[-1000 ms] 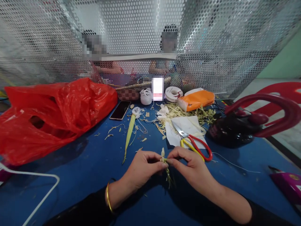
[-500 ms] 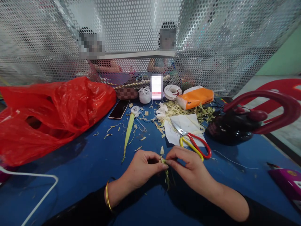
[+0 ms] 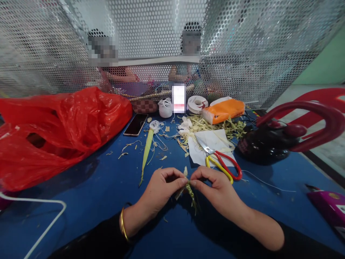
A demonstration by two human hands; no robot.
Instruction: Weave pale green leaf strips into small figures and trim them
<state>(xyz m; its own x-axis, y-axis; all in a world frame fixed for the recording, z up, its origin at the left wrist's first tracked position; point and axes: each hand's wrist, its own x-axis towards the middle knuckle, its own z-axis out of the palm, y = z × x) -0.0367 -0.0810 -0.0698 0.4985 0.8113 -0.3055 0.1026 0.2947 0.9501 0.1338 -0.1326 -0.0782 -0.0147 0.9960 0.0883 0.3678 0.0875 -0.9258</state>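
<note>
Between my hands is a small piece of pale green plant strips, knotted or plaited along its length, with a pointed pale tip standing up at its top. My left hand pinches it from the left between thumb and fingers. From the right, my right hand pinches it near the same spot. Fingertips cover part of the upper section. Beyond my right hand, scissors with one red and one yellow handle lie partly on a white paper. A long green leaf strip lies beyond my left hand.
A red plastic bag fills the left, beside a phone. At the back stand a ball of white string, a ribbon spool and an orange tissue pack. A dark kettle stands right. Perforated metal rises behind.
My left fingertips have shifted slightly up and left along the plant piece. More of its knotted lower part shows below my fingers, and a strip sticks out to its left.
</note>
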